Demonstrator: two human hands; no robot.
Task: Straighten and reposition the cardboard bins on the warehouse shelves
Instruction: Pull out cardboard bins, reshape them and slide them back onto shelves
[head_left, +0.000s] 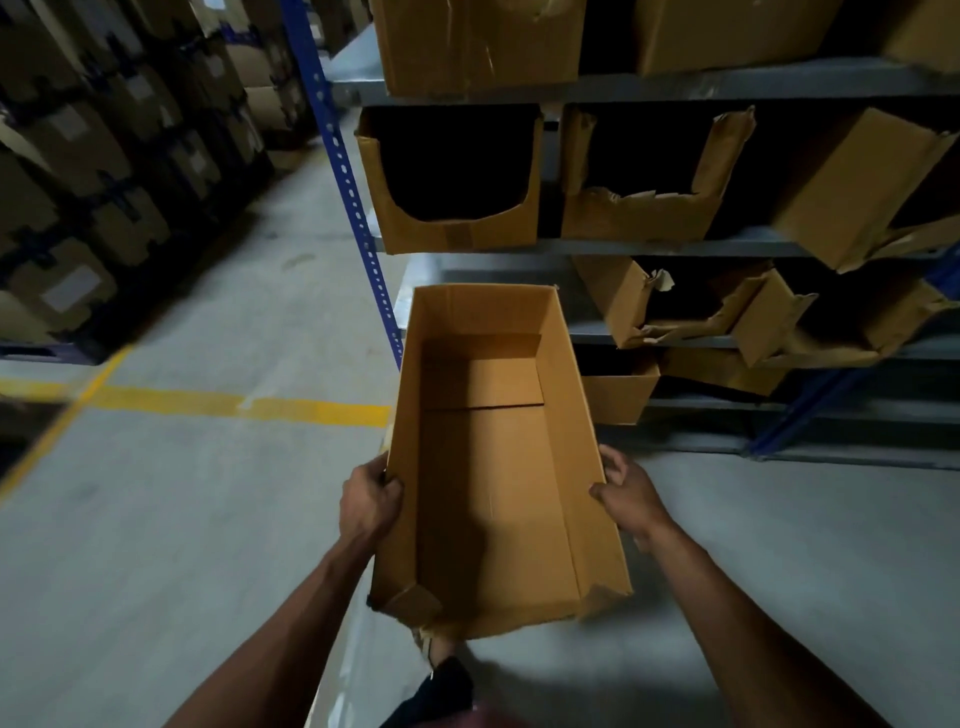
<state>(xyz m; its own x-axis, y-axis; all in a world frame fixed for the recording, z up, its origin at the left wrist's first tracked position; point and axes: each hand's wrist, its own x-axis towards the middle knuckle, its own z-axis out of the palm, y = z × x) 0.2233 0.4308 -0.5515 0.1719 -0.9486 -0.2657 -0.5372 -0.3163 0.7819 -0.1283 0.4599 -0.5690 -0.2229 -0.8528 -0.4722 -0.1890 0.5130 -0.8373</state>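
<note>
Both forearms reach forward from the bottom edge. Left hand (370, 500) grips the left wall of an open cardboard bin (488, 467), fingers curled round its rim; right hand (626, 493) holds the right wall, thumb on the rim. This bin is empty, carried above the grey floor (208, 519), its far end close to the shelf rack (675, 247). Its near corners are torn. More cardboard bins sit on the shelves, several crooked and ragged, one (452, 176) with a cut-out front beside the blue upright (345, 171).
</note>
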